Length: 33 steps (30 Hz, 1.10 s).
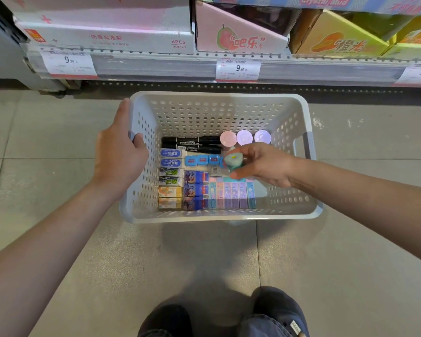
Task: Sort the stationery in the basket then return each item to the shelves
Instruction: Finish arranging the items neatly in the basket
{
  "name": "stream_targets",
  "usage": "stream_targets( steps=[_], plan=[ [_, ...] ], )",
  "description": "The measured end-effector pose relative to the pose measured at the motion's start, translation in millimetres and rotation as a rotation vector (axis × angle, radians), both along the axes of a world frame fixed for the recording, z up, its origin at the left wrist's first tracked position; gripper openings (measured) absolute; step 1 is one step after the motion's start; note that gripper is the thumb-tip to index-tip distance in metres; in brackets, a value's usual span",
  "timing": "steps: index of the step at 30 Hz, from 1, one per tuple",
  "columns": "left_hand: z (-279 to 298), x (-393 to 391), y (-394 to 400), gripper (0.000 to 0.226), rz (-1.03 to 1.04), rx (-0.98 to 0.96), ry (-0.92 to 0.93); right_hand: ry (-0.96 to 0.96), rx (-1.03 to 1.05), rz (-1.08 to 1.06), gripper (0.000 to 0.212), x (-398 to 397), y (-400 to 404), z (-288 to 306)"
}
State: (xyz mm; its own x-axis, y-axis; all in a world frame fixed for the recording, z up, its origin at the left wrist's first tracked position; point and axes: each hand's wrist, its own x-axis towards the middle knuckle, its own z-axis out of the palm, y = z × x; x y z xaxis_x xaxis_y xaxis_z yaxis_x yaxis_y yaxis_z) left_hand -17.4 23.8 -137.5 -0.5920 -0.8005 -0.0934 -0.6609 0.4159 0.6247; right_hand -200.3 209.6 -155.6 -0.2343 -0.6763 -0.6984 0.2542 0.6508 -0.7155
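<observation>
Below: grey tile floor (58,147) w/ basket (219,216), shelf (156,69) behind; right-hand fingers (238,175) pinching teal jar (233,162).

Head-worn view, downward onto basket (309,147)

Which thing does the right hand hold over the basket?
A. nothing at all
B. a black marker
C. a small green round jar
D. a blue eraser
C: the right hand pinches a small green jar above the sorted items, while the markers and the blue erasers lie on the floor of the basket, whose left wall the left hand grips.
</observation>
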Motion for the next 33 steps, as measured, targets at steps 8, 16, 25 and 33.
stream_targets(
  steps=[8,16,25,33],
  plan=[
    [1.2,0.2,0.9,0.063,0.002,-0.019,-0.011,0.518,0.271,-0.169,0.037,22.8,2.8,-30.4],
    [0.9,0.5,0.4,0.063,0.004,-0.020,-0.009,0.797,0.417,0.049,0.043,10.9,-4.0,-48.7],
    [1.8,0.4,0.9,0.061,-0.004,-0.030,-0.013,0.848,0.354,0.093,0.041,10.2,-8.0,-57.0],
    [1.4,-0.6,1.4,0.063,-0.002,-0.039,-0.009,0.830,0.381,0.234,0.043,4.5,-4.3,-44.2]
  ],
)
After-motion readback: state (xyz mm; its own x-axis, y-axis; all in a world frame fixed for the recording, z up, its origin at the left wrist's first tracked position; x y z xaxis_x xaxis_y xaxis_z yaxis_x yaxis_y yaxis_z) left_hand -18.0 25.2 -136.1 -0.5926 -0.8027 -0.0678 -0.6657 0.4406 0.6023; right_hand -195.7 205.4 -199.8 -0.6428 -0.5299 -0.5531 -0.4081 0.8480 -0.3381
